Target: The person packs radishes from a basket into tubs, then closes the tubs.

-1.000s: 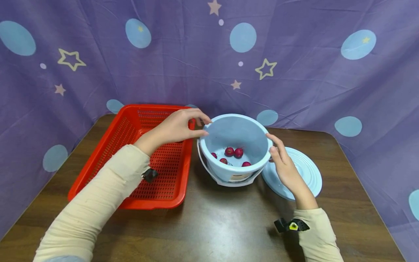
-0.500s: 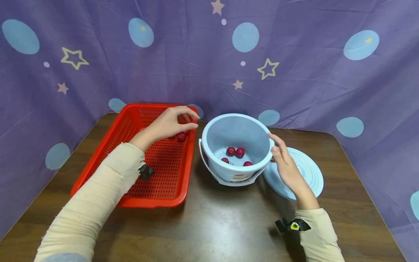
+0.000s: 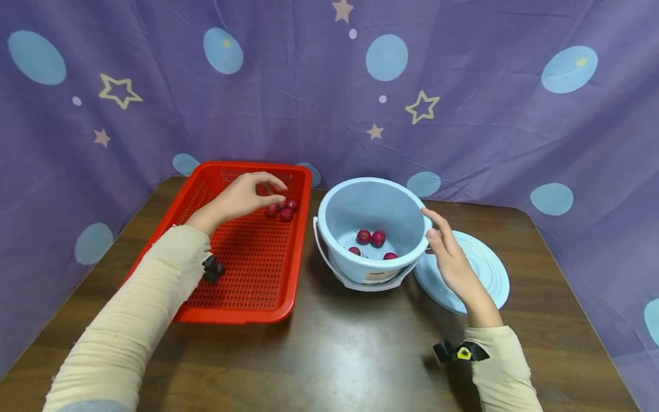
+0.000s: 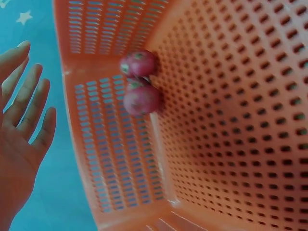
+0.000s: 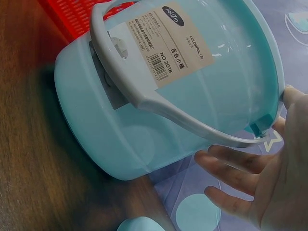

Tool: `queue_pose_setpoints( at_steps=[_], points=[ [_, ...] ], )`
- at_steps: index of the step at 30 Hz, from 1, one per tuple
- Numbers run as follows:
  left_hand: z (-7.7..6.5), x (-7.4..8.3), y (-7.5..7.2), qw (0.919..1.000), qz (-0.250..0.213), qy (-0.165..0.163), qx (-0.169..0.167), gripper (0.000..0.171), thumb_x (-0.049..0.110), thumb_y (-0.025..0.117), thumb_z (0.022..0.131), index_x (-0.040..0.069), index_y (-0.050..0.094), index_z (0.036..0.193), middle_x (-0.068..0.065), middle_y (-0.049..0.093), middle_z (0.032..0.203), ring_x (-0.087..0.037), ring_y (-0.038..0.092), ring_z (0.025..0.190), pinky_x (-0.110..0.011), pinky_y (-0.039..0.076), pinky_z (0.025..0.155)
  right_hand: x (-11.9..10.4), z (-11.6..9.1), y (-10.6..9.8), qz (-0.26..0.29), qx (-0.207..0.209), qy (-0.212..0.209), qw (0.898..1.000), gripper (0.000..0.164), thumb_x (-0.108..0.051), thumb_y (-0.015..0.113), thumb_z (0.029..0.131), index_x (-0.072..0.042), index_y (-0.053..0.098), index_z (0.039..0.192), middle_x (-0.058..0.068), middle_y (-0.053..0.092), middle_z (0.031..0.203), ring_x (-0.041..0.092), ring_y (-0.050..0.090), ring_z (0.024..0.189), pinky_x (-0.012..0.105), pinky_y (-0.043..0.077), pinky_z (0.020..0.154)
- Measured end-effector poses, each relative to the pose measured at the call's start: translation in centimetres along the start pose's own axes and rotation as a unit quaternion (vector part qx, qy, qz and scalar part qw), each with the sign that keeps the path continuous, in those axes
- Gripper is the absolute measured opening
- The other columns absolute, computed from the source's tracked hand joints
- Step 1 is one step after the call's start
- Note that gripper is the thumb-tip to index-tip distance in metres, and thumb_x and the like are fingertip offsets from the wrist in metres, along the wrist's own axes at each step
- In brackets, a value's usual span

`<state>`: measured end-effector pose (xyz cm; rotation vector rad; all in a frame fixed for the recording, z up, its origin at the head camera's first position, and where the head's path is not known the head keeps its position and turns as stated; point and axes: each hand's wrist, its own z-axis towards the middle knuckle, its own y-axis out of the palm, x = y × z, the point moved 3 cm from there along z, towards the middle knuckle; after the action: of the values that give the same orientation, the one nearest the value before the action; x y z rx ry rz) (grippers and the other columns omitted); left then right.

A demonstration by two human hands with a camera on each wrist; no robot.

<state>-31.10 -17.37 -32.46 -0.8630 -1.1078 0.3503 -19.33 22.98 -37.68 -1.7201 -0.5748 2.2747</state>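
My left hand (image 3: 242, 197) hovers over the red basket (image 3: 293, 274), its fingers loosely bent and nothing between thumb and fingertips. Several red radishes (image 3: 286, 214) lie in the basket's far right corner, just past my fingertips. In the left wrist view, that hand (image 4: 24, 125) appears apart from the radishes (image 4: 142, 98). At the light blue bucket (image 3: 370, 197), my right hand (image 3: 453, 266) touches the right side of the rim with thumb and forefinger. The right wrist view has its other fingers (image 5: 231, 168) loosely extended beside the bucket wall. Several radishes (image 3: 378, 238) lie on the bucket's bottom.
A round light blue lid (image 3: 484, 266) lies on the brown table (image 3: 360, 355), right of the bucket and partly beneath my right hand. The bucket's pale handle (image 3: 350, 283) hangs down in front. A purple patterned curtain (image 3: 309, 86) stands behind the table.
My left hand has moved left from the bucket's rim to above the basket, uncovering the radishes there. The leftmost radish in the bucket is no longer visible. My right hand stays at the rim.
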Motion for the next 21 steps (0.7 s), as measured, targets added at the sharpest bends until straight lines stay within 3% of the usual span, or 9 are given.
queue_pose_setpoints(
  at_steps=[5,12,21],
  points=[
    [0.0,-1.2,0.3,0.9995,0.003,-0.031,0.0,0.028,0.017,0.075,0.089,0.006,0.071,0.114,-0.007,0.069,0.107,-0.023,0.06,0.098,-0.042,0.045,0.088,0.1,0.0,-0.2,0.002,0.005,0.003,1.0,0.048,-0.03,0.032,0.109,-0.022,0.026,0.156,0.013,0.037,0.151,0.028,0.047,0.122,0.044,0.043,0.093],
    [0.2,-3.1,1.1,0.9983,0.0,-0.058,-0.007,0.031,0.017,0.072,0.092,0.003,0.068,0.118,-0.013,0.066,0.115,-0.029,0.058,0.106,-0.048,0.043,0.094,0.2,-0.1,-0.3,0.003,0.009,0.007,1.0,0.048,-0.031,0.033,0.109,-0.022,0.027,0.156,0.016,0.041,0.147,0.028,0.049,0.119,0.042,0.043,0.091],
    [0.3,-5.0,1.4,0.9956,-0.006,-0.089,-0.027,0.033,0.018,0.07,0.093,0.002,0.066,0.122,-0.019,0.061,0.127,-0.034,0.053,0.12,-0.051,0.039,0.101,0.5,0.1,0.1,0.017,0.01,0.002,1.0,0.048,-0.033,0.032,0.109,-0.022,0.027,0.156,0.014,0.037,0.151,0.032,0.046,0.122,0.057,0.04,0.094]
  ],
)
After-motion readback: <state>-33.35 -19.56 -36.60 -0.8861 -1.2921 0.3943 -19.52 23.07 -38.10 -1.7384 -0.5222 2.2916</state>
